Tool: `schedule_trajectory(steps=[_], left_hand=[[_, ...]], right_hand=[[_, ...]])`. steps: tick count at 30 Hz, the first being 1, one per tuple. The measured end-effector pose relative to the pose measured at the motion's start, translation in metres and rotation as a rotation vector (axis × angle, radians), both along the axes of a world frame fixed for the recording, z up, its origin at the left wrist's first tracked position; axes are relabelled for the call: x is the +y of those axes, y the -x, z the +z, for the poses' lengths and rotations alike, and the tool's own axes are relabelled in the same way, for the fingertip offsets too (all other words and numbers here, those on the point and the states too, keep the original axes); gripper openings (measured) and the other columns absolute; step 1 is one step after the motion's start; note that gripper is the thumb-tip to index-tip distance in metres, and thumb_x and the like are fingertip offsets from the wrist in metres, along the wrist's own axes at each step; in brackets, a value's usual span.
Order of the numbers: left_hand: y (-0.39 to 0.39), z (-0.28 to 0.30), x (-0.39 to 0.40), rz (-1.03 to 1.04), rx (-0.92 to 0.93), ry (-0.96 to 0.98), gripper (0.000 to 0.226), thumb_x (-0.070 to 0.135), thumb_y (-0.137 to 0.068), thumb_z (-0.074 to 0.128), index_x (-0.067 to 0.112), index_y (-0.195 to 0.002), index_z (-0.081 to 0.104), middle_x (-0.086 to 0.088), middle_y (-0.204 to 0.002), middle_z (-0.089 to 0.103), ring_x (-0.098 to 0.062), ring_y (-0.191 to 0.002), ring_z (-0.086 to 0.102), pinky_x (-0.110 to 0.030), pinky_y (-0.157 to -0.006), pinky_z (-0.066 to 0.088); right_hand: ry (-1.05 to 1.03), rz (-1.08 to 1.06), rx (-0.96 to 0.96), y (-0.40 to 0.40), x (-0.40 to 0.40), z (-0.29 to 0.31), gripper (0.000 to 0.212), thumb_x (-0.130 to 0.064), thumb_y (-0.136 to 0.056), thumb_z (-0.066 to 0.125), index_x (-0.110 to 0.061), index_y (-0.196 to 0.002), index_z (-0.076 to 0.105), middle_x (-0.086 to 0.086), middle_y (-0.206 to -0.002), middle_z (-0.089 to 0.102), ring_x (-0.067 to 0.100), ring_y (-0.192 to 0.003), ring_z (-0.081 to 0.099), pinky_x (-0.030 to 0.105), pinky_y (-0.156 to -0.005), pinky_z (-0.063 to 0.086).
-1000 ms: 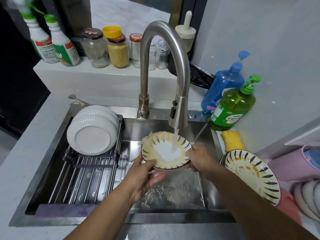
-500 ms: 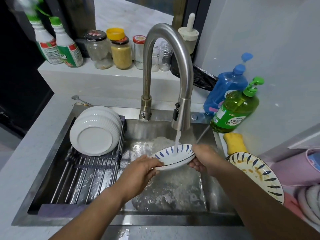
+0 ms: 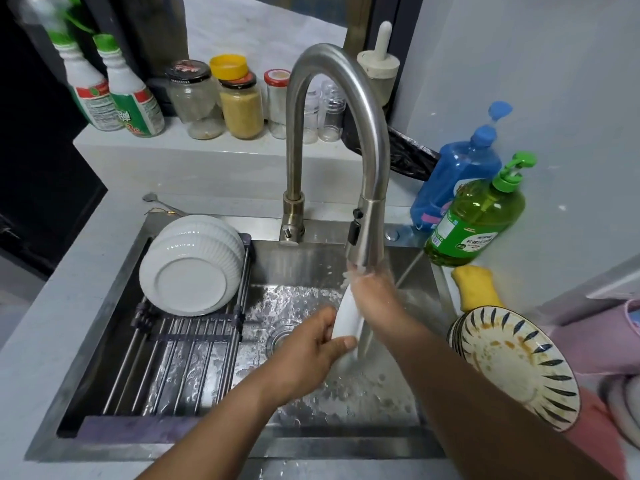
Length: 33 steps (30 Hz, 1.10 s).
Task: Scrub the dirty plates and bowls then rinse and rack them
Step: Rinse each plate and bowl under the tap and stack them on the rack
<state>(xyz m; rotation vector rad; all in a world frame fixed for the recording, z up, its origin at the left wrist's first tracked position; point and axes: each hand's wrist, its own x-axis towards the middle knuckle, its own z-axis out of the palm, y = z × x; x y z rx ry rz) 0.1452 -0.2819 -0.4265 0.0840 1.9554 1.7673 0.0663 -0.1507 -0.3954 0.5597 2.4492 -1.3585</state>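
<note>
A white plate [image 3: 346, 318] stands on edge under the running faucet [image 3: 363, 233], its white underside facing left. My left hand [image 3: 318, 348] grips its lower rim with fingers and thumb. My right hand [image 3: 375, 299] lies against the plate's hidden face, blurred, with water running over it; whether its fingers curl round the rim is unclear. White ribbed bowls [image 3: 192, 265] lean upside down on the metal rack [image 3: 180, 358] over the sink's left half. A stack of dirty blue-striped plates [image 3: 512, 365] with brown stains sits on the counter at right.
The steel sink [image 3: 311, 452] is wet, with a drain [image 3: 280, 337] near the middle. A yellow sponge [image 3: 476, 285], a green soap bottle [image 3: 474, 223] and a blue bottle [image 3: 457, 171] stand at the right. Jars and spray bottles line the back ledge. A spoon [image 3: 162, 204] lies behind the sink.
The plate has been tipped from nearly flat up onto its edge under the water. My right hand has moved up to the faucet head, against the plate's face.
</note>
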Motion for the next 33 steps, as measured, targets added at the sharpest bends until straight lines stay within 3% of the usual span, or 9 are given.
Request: schedule_trajectory(steps=[2, 5, 9, 14, 16, 19, 22, 29, 33], left_hand=[[0.001, 0.006, 0.006, 0.056, -0.084, -0.063, 0.018, 0.023, -0.1, 0.064, 0.023, -0.117, 0.058, -0.016, -0.107, 0.072, -0.032, -0.099, 0.073, -0.062, -0.084, 0.058], [0.008, 0.014, 0.01, 0.249, -0.265, -0.243, 0.02, 0.015, -0.101, 0.061, 0.012, -0.121, 0.056, -0.013, -0.105, 0.076, -0.03, -0.096, 0.075, -0.051, -0.082, 0.062], [0.02, 0.012, 0.009, 0.479, -0.498, -0.494, 0.024, 0.01, -0.105, 0.053, 0.006, -0.128, 0.055, -0.021, -0.103, 0.076, -0.031, -0.084, 0.076, -0.041, -0.067, 0.065], [0.032, 0.014, 0.014, 0.683, -0.61, -0.651, 0.013, 0.011, -0.106, 0.05, 0.003, -0.116, 0.055, -0.025, -0.108, 0.074, -0.031, -0.081, 0.075, -0.05, -0.074, 0.061], [0.034, 0.012, 0.009, 0.714, -0.635, -0.652, 0.025, 0.012, -0.106, 0.05, 0.001, -0.129, 0.056, -0.025, -0.108, 0.074, -0.033, -0.082, 0.076, -0.047, -0.068, 0.064], [0.034, 0.014, -0.012, 0.692, -0.641, -0.625, 0.028, 0.009, -0.104, 0.053, -0.003, -0.129, 0.056, -0.025, -0.097, 0.076, -0.03, -0.073, 0.078, -0.037, -0.052, 0.062], [0.036, 0.021, -0.036, 0.562, -0.655, -0.614, 0.038, 0.007, -0.095, 0.06, -0.007, -0.13, 0.056, -0.027, -0.102, 0.075, -0.031, -0.08, 0.078, -0.044, -0.064, 0.065], [0.033, 0.025, -0.029, 0.459, -0.511, -0.533, 0.045, 0.027, -0.094, 0.065, 0.011, -0.136, 0.058, -0.015, -0.122, 0.073, -0.025, -0.102, 0.073, -0.045, -0.093, 0.06], [0.0, 0.021, 0.022, 0.563, -0.354, -0.56, 0.055, -0.007, -0.08, 0.073, 0.007, -0.131, 0.059, -0.018, -0.118, 0.074, -0.032, -0.112, 0.071, -0.046, -0.097, 0.057]], right_hand=[[0.07, 0.009, -0.064, 0.001, -0.007, 0.001, 0.065, -0.061, -0.097, 0.045, -0.007, -0.132, 0.056, 0.019, -0.124, 0.063, 0.035, -0.114, 0.062, 0.042, -0.1, 0.049], [0.155, 0.064, -0.115, -0.004, -0.009, -0.011, 0.078, -0.084, -0.075, 0.036, -0.033, -0.129, 0.06, 0.014, -0.116, 0.066, 0.033, -0.103, 0.066, 0.051, -0.098, 0.053], [0.031, 0.288, -0.035, -0.009, -0.011, -0.011, 0.049, -0.057, -0.104, 0.031, -0.033, -0.137, 0.058, 0.005, -0.137, 0.06, 0.025, -0.124, 0.056, 0.042, -0.111, 0.04], [-0.372, 0.459, 0.26, -0.029, -0.014, -0.027, 0.06, -0.055, -0.105, 0.015, -0.03, -0.127, 0.064, -0.005, -0.129, 0.066, 0.023, -0.119, 0.059, 0.044, -0.107, 0.04], [-0.409, 0.381, 0.285, -0.034, -0.006, -0.035, 0.072, -0.06, -0.1, 0.006, -0.028, -0.13, 0.063, 0.001, -0.128, 0.067, 0.027, -0.119, 0.058, 0.045, -0.105, 0.041], [-0.05, -0.071, 0.079, -0.027, 0.006, -0.033, 0.044, -0.042, -0.105, 0.034, -0.014, -0.117, 0.066, 0.006, -0.109, 0.064, 0.029, -0.109, 0.058, 0.043, -0.097, 0.047], [0.422, -0.414, -0.23, -0.015, 0.023, -0.04, 0.033, -0.045, -0.101, 0.052, -0.016, -0.109, 0.064, 0.005, -0.098, 0.065, 0.025, -0.094, 0.064, 0.046, -0.089, 0.057], [0.798, -0.445, -0.348, -0.01, 0.019, -0.076, 0.053, -0.057, -0.079, 0.068, -0.021, -0.118, 0.072, 0.012, -0.112, 0.076, 0.037, -0.101, 0.073, 0.05, -0.076, 0.06], [0.891, -0.597, -0.286, -0.023, -0.003, -0.085, 0.057, -0.06, -0.079, 0.065, -0.017, -0.116, 0.073, 0.013, -0.107, 0.076, 0.038, -0.098, 0.073, 0.057, -0.085, 0.059]])
